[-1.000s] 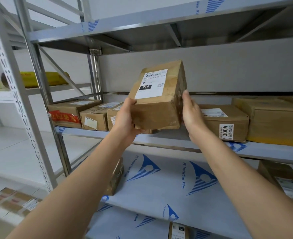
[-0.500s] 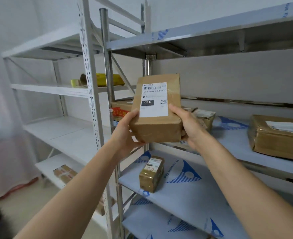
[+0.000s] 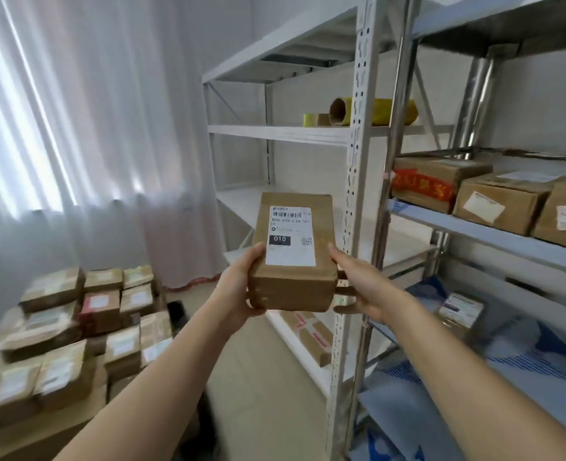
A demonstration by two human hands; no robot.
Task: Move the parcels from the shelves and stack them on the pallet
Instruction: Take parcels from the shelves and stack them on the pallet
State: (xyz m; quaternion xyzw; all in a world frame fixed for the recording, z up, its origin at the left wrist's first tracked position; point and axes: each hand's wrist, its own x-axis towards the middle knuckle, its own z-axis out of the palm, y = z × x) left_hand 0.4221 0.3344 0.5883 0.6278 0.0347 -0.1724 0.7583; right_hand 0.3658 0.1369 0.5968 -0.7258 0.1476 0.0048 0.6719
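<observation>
Both hands, left hand (image 3: 238, 291) and right hand (image 3: 363, 287), clasp our brown cardboard labelled parcel (image 3: 293, 257); stacked brown parcels (image 3: 75, 327) lie lower-left, nearer our left.

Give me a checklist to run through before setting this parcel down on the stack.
1. Hold on the parcel: left hand and right hand grip opposite sides. Ok.
2. Parcel clear of the shelf post: it sits left of the post, in open air. Ok.
3. Label facing up and readable, showing 010. Ok.
4. Landing spot on the stack of parcels: blurred, so a flat free place is not plain. Cannot tell.
5. Pallet under the stack: not visible. Cannot tell.
6. Floor toward the stack: a dark thing lies beside it. Cannot tell.
</observation>
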